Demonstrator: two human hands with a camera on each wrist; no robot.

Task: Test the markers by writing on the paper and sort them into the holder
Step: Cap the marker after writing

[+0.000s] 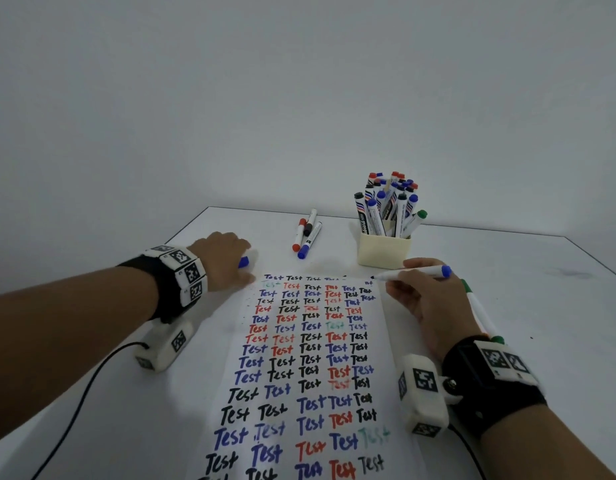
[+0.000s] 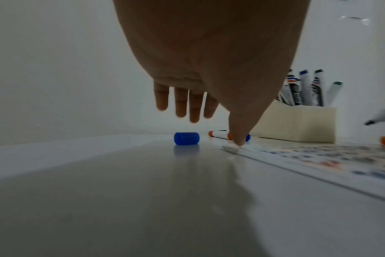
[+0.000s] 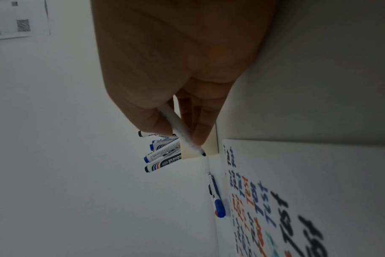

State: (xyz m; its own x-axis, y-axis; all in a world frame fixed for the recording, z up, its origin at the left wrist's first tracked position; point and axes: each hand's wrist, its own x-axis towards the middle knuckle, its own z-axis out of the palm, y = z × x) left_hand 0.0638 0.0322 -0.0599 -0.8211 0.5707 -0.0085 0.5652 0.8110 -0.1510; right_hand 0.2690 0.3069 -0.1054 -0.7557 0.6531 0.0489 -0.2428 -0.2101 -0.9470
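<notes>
An uncapped white marker with a blue end (image 1: 412,272) lies tilted at centre right. Its tip meets the white "Test"-covered paper (image 1: 310,358). The cream square holder (image 1: 382,251), packed with markers, stands just above.

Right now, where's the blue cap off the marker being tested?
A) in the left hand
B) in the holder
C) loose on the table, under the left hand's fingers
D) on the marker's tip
C: in the left wrist view the blue cap lies on the table, the left hand has straight fingers above it, and the marker in the right hand shows a bare tip.
</notes>
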